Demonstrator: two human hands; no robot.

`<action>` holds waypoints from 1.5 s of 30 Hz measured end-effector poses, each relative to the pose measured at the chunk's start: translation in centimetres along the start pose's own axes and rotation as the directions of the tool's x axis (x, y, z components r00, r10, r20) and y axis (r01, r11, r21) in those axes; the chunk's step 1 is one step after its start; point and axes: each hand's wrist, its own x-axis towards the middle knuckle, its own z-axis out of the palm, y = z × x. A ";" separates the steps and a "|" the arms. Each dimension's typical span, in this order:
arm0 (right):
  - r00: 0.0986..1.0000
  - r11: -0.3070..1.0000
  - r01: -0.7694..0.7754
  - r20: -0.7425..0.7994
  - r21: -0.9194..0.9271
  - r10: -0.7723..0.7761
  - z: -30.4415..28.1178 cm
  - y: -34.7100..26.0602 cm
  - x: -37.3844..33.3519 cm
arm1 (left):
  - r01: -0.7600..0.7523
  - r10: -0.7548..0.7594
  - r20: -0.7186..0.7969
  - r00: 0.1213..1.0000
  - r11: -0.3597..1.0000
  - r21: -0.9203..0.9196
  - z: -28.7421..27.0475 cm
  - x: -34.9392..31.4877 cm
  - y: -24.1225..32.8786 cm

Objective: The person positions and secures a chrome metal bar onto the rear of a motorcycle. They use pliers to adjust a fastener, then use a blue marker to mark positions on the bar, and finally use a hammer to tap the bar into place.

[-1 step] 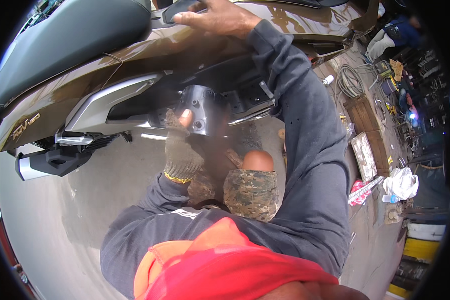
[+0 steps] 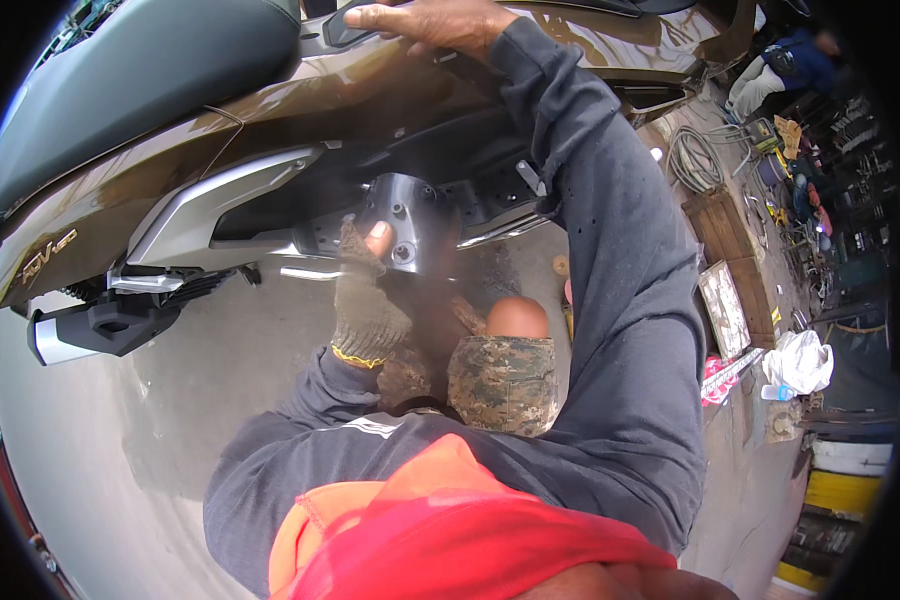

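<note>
Gripped metal cylinder (image 2: 415, 226) below brown scooter (image 2: 315, 105) with left hand (image 2: 366, 295) — apparently steadying it in place. Rested right hand (image 2: 440, 26) open on scooter — likely needed firm hold, careful alignment next.

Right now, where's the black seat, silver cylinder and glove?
Black seat (image 2: 148, 95), head view: its broad middle.
Silver cylinder (image 2: 415, 228), head view: its curved side.
Glove (image 2: 367, 315), head view: its knitted lower part.

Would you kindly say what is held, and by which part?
The left hand grips the metal cylinder by its left side; the right hand shows no clear hold.
</note>
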 end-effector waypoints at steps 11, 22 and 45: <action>0.941 0.630 -0.163 -0.071 0.759 0.330 -1.8 9.4 19.6 | -0.073 0.210 -0.329 0.921 0.921 0.382 -0.9 -7.4 0.9; 0.866 0.314 -0.203 0.020 0.927 0.499 -0.3 16.4 28.5 | -0.502 0.581 -0.567 0.584 0.807 0.311 2.8 -10.3 1.9; 0.954 0.640 -0.055 -0.148 0.766 0.259 -0.3 20.3 28.8 | -0.666 0.623 -0.612 0.487 0.718 0.201 -2.7 -10.3 -0.1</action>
